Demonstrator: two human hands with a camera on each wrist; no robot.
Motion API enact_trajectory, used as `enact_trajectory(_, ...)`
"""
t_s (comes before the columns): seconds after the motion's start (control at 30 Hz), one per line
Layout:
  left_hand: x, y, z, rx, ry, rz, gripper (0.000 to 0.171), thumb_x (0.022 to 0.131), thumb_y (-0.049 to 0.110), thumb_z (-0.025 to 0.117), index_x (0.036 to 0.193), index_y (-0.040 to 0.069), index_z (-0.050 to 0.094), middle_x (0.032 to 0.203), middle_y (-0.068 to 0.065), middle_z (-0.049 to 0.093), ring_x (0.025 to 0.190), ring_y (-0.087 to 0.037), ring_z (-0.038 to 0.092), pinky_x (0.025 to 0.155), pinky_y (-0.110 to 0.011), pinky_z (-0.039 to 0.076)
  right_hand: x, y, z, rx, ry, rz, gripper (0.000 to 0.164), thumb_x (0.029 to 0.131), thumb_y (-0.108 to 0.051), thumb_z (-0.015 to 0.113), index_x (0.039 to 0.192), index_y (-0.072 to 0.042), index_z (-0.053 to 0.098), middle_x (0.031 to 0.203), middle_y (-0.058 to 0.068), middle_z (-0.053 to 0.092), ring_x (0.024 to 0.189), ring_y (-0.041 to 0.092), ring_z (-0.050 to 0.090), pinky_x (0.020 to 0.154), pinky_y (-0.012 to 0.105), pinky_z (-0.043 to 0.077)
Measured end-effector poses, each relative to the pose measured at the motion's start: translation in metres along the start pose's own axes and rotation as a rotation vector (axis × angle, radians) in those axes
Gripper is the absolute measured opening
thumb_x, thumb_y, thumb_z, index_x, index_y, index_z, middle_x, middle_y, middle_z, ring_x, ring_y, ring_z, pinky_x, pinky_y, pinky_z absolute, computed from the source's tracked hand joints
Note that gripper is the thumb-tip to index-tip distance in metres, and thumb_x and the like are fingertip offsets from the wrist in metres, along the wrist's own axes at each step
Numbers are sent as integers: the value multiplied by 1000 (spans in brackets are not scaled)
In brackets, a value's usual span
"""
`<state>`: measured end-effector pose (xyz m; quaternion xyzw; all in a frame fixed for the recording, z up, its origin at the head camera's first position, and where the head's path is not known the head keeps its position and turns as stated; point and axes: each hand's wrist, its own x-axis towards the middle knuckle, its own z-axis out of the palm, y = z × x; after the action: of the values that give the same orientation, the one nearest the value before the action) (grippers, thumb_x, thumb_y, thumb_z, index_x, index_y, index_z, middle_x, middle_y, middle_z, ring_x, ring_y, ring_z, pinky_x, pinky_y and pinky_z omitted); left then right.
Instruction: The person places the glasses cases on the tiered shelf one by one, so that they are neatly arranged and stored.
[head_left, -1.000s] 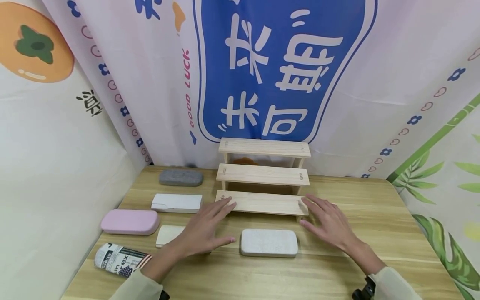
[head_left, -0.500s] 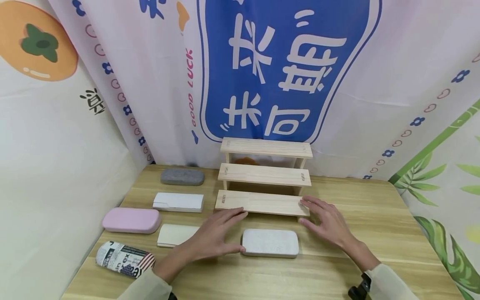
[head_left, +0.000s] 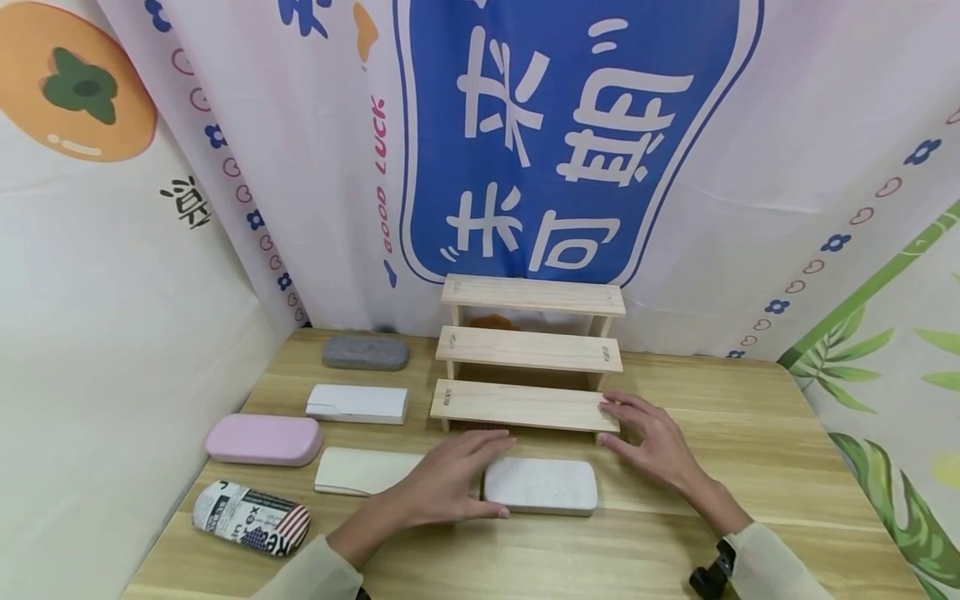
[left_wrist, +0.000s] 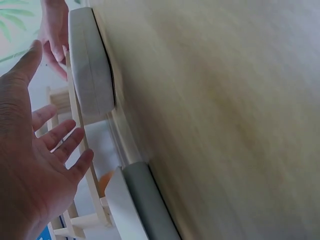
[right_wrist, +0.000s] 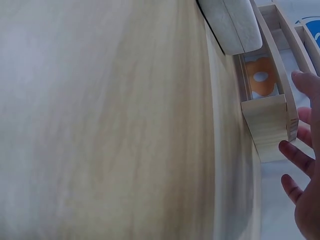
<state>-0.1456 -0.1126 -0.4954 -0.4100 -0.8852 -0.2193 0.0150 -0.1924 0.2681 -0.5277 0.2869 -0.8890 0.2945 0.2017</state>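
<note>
A pale grey, box-shaped case, like a glasses case [head_left: 542, 486], lies flat on the table before a three-step wooden stand [head_left: 525, 406]. My left hand [head_left: 442, 479] hovers at the case's left end, thumb on the near side and fingers on the far side. The left wrist view shows its fingers [left_wrist: 65, 135] spread and gripping nothing. My right hand [head_left: 654, 442] is at the right end of the stand's lowest step, fingertips right at the board's edge. In the right wrist view its fingers [right_wrist: 297, 157] are loosely bent beside the stand [right_wrist: 267, 117].
On the left lie a cream case [head_left: 363, 472], a white case [head_left: 357, 404], a pink case [head_left: 262, 440], a dark grey case [head_left: 365, 352] and a newspaper-print case [head_left: 251, 517]. A printed curtain [head_left: 337, 167] hangs behind the wooden table [head_left: 750, 467].
My left hand has come rightward and nearer from the stand's lowest step to the left end of the pale grey case. My right hand has stayed almost in place.
</note>
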Motion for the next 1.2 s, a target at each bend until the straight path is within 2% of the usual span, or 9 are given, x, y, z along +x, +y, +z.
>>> enact_trajectory(0.07, 1, 1, 2, 5, 1, 4, 95, 86, 65, 79, 161, 18, 45, 162, -10, 48, 146, -31, 50, 116, -55, 45, 0, 0, 0, 4, 6, -3, 49, 78, -19, 93, 123, -5, 78, 137, 12, 70, 123, 36, 67, 104, 45, 51)
enact_trajectory(0.13, 2, 1, 4, 10, 6, 17, 95, 86, 64, 80, 160, 16, 46, 161, -11, 49, 145, -31, 51, 115, -54, 46, 0, 1, 1, 21, 12, -5, 48, 78, -17, 94, 121, -5, 78, 136, 13, 70, 123, 36, 67, 108, 31, 48)
enact_trajectory(0.23, 5, 2, 7, 11, 9, 34, 94, 86, 63, 81, 159, 13, 48, 159, -11, 51, 143, -31, 53, 114, -53, 48, 0, 2, 2, 51, 18, -1, 46, 78, -15, 94, 119, -4, 79, 135, 13, 70, 123, 37, 67, 111, 12, 36)
enact_trajectory(0.3, 6, 2, 8, 5, 3, 33, 94, 86, 63, 81, 158, 12, 49, 158, -11, 53, 142, -31, 54, 113, -51, 50, 0, 3, 3, 72, 19, 8, 45, 78, -14, 94, 119, -4, 79, 135, 13, 70, 123, 37, 67, 112, 7, 30)
enact_trajectory(0.6, 13, 4, 14, -60, -48, -16, 89, 83, 53, 88, 154, 10, 54, 155, -12, 55, 140, -30, 56, 111, -46, 52, 0, 6, 6, 130, 44, 40, 41, 79, -6, 93, 117, -4, 80, 133, 14, 71, 123, 38, 66, 110, 6, 33)
enact_trajectory(0.87, 16, 6, 19, -68, -76, -44, 86, 83, 49, 90, 152, 12, 56, 151, -7, 58, 138, -25, 57, 112, -41, 51, 0, 8, 8, 159, 49, 39, 39, 80, -4, 91, 117, -3, 79, 133, 15, 70, 123, 38, 65, 111, 8, 36)
enact_trajectory(1.2, 17, 5, 21, -75, -50, -43, 82, 80, 42, 94, 147, 9, 61, 142, -9, 64, 130, -24, 63, 109, -38, 53, 0, 9, 9, 188, 61, 53, 39, 80, -2, 91, 117, -3, 80, 133, 14, 70, 124, 37, 65, 111, 9, 38)
